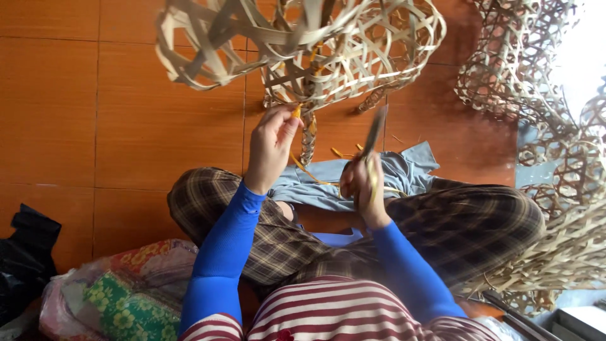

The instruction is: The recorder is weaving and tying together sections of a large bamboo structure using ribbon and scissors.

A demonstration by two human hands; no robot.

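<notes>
You sit cross-legged on an orange tiled floor (95,113), a striped shirt and checked trousers (278,246) nearest the camera, both arms in blue sleeves reaching forward over your knees. Beside your left knee lies a floral bundle (126,297), with a black bag (25,259) at the floor's near left edge. A grey-blue cloth (404,170) is spread across your lap and onto the tiles. Your right hand (361,184) is curled shut around a blurred, thin blade-like tool (374,131) whose tip points away from you. Your left hand (271,148) rises a little farther out, its fingertips pressed together, pinching a yellow strip (297,112) at the bottom of the open-weave bamboo basket (303,44). A loose length of yellow strip trails back between the hands. The basket hangs at the far side of the scene, above the tiles, its woven stem reaching down toward your left hand. Along the floor's right edge, more woven bamboo frames (555,183) are piled from far to near.
</notes>
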